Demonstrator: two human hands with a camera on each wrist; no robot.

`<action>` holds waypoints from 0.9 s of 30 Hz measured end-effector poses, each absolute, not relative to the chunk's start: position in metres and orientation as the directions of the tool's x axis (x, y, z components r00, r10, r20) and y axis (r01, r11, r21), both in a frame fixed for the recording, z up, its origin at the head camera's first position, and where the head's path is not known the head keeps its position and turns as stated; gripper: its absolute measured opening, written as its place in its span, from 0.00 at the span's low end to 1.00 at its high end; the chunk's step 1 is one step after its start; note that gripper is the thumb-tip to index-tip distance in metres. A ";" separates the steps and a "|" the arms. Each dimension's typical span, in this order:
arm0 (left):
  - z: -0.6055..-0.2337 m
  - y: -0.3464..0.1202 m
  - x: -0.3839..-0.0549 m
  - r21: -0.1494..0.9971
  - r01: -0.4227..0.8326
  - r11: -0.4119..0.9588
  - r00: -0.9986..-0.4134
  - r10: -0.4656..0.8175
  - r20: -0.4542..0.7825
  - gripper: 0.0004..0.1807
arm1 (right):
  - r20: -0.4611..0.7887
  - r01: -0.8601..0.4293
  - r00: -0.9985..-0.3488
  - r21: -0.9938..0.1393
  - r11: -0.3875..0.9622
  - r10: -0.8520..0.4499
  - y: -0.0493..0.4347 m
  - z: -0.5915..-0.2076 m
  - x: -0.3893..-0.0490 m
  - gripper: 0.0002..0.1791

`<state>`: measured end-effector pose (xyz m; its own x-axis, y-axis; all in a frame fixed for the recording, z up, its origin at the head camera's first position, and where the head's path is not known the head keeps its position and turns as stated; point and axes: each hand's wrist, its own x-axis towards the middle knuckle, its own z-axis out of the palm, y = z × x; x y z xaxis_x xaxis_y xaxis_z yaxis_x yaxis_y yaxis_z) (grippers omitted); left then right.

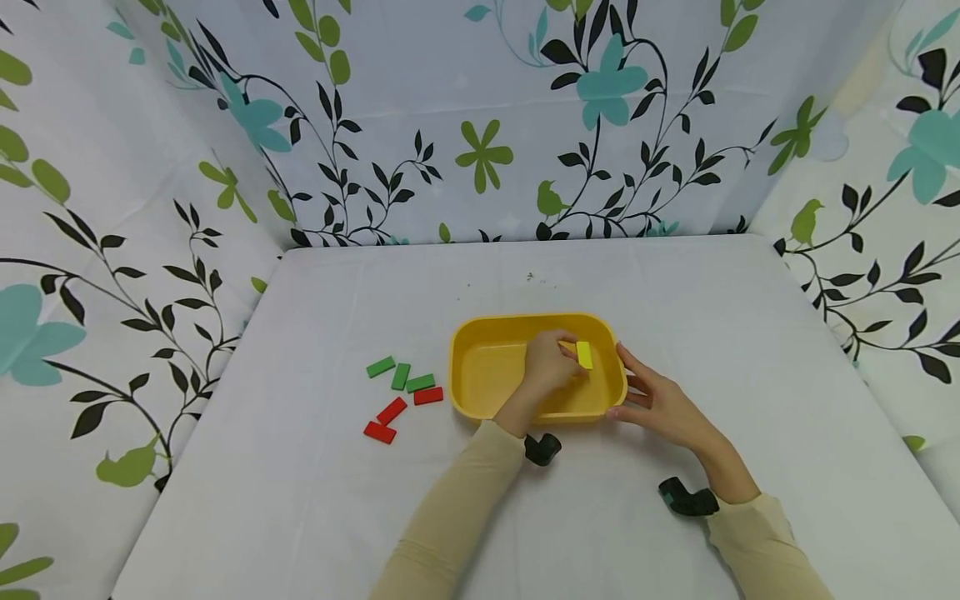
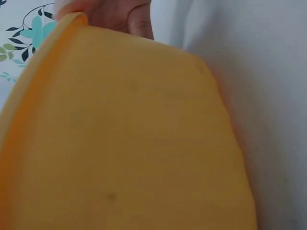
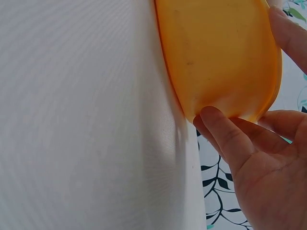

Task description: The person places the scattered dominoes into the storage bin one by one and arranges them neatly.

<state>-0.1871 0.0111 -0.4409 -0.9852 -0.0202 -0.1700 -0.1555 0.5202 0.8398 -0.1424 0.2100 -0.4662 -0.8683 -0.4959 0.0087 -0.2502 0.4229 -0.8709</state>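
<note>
A yellow plastic tray lies on the white-covered table. My left hand reaches in over its near rim and pinches a small yellow block towards the tray's right end. My right hand grips that end from outside, thumb at the near corner and fingers along the side. In the right wrist view its fingers press against the tray's outer wall. The left wrist view is mostly filled by the tray's side, which hides the yellow block and most of the left hand.
Left of the tray lie three green blocks and three red blocks, loosely scattered. One red block sits close to the tray's left side. Patterned cloth hangs behind the table and along both sides.
</note>
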 end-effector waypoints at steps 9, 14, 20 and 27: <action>-0.449 0.021 -0.190 0.779 -0.190 0.598 -0.981 -0.078 -0.179 0.23 | 0.026 -0.261 -0.863 -0.879 0.400 -0.505 0.212 -0.469 -0.143 0.53; -0.450 0.022 -0.189 0.742 -0.181 0.645 -0.981 -0.066 -0.181 0.23 | 0.027 -0.259 -0.865 -0.879 0.401 -0.501 0.212 -0.468 -0.142 0.54; -0.450 0.022 -0.186 0.698 -0.142 0.702 -0.984 -0.027 -0.174 0.21 | 0.031 -0.267 -0.865 -0.874 0.407 -0.501 0.212 -0.468 -0.142 0.54; -0.447 0.022 -0.184 0.634 -0.112 0.765 -0.985 -0.003 -0.170 0.21 | 0.035 -0.265 -0.866 -0.878 0.399 -0.498 0.211 -0.468 -0.142 0.54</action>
<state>-0.1840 0.0224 -0.4470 -0.9854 -0.0028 -0.1704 -0.1118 0.7652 0.6340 -0.1422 0.2111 -0.4680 -0.8662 -0.4985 0.0349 -0.2652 0.3995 -0.8775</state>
